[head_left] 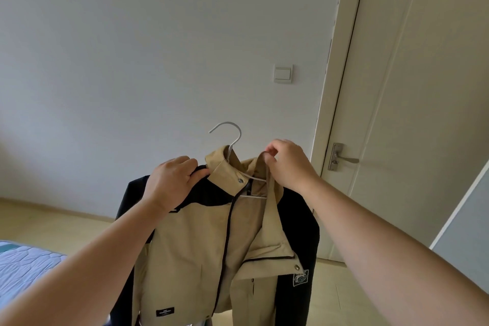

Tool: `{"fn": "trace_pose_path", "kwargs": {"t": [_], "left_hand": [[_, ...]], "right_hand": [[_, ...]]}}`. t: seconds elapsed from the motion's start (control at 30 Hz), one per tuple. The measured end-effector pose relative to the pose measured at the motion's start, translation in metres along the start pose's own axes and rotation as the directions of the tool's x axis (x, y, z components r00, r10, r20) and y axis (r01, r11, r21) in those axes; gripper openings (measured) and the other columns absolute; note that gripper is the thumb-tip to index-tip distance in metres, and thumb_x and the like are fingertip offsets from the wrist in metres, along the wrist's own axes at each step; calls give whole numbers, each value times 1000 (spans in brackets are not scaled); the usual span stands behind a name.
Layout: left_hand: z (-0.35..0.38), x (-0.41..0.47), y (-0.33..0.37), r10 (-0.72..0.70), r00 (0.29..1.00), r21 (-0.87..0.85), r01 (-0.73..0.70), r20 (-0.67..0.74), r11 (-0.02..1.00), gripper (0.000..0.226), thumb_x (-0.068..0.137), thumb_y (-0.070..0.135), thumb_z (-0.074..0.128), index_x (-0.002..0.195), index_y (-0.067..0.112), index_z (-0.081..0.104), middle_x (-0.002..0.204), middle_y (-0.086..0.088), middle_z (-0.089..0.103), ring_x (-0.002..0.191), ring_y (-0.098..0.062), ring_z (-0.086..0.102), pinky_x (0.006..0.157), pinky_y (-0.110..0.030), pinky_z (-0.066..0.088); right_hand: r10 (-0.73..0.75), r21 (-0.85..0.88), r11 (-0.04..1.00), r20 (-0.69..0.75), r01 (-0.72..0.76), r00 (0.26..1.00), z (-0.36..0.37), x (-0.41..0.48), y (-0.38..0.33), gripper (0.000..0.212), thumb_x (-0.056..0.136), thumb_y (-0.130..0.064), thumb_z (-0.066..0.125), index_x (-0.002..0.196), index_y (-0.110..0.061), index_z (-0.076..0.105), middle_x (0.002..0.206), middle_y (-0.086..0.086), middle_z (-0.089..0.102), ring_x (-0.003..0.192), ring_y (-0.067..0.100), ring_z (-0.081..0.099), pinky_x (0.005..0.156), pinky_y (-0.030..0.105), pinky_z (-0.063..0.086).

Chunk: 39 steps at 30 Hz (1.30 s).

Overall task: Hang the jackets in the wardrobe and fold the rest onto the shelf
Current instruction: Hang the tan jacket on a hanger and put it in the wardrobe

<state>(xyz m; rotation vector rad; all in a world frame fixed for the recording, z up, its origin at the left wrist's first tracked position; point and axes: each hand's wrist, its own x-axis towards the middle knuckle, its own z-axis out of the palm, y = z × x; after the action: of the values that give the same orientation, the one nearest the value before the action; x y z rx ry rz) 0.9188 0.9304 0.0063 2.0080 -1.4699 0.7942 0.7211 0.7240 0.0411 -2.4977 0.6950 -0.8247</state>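
Observation:
A tan jacket with black shoulders and sleeves hangs in front of me on a white hanger, whose hook sticks up above the collar. My left hand grips the jacket's black left shoulder just beside the collar. My right hand pinches the tan collar edge on the right side, near the hanger's wire. The jacket front is unzipped and its right flap folds outward. The lower hem runs out of the frame.
A closed white door with a metal lever handle stands to the right. A light switch sits on the plain wall behind. A quilted mattress corner shows at lower left, above a pale floor.

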Motion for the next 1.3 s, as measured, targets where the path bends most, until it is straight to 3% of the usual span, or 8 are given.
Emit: {"fn": "trace_pose_path", "kwargs": {"t": [0.2,0.33,0.53,0.67,0.8,1.0,1.1,1.3], "left_hand": [[9,-5,-11,-25,1000,-9,25,11,1000,51,98,50,51,62,15,42,56,8,35,47,-16,36,46,-28,36],[15,-7,-14,-104,988,-9,106,113,994,49,95,54,47,65,15,44,59,6,41,51,-18,44,50,-32,41],[19,-17,-23,-270,956,-54,278,118,959,38,98,27,60,67,15,42,61,7,42,55,-16,43,52,-30,34],[18,-20,-17,-290,951,-61,297,106,953,39,96,29,59,65,14,40,60,7,40,54,-15,40,51,-28,33],[17,-18,-12,-301,949,-72,308,95,949,40,97,25,61,64,15,39,59,6,40,53,-18,40,51,-30,33],[15,-6,1,-326,942,-106,333,81,937,39,97,26,62,66,10,45,60,4,42,55,-19,42,55,-33,36],[8,-5,-1,-249,969,-100,248,12,963,38,98,39,56,69,14,50,62,9,43,55,-15,45,53,-30,39],[-5,-7,-31,-233,972,28,233,-8,972,48,98,62,37,87,19,56,78,8,51,72,-16,50,62,-31,40]], "right_hand": [[199,313,937,-114,-155,973,11,0,-4,14,104,-28,46,97,-19,54,84,-5,59,73,10,56,57,19,37],[108,383,922,-133,-49,985,8,-5,-19,10,103,-27,49,96,-22,54,77,-9,57,64,1,53,55,9,40],[-126,701,709,235,-78,964,-17,-12,-24,18,94,-29,59,93,-21,75,78,0,69,69,15,63,59,27,49],[-61,301,953,287,-29,956,-22,-2,-6,37,86,-12,60,119,-30,66,108,-9,64,99,9,62,86,29,53],[-16,38,999,487,-3,873,-7,-10,11,33,92,-39,60,124,-34,65,113,-13,66,99,8,63,89,30,54],[-82,-60,992,337,108,938,15,-17,12,24,103,-26,37,102,-28,61,99,-6,63,90,17,62,81,39,54],[-165,-131,974,137,183,977,15,-16,14,23,103,-22,37,88,-28,54,83,-9,52,76,17,54,67,34,41],[-268,-251,941,-141,228,953,0,-2,15,20,101,-16,46,88,-19,61,77,-10,44,71,15,42,70,35,31]]}}
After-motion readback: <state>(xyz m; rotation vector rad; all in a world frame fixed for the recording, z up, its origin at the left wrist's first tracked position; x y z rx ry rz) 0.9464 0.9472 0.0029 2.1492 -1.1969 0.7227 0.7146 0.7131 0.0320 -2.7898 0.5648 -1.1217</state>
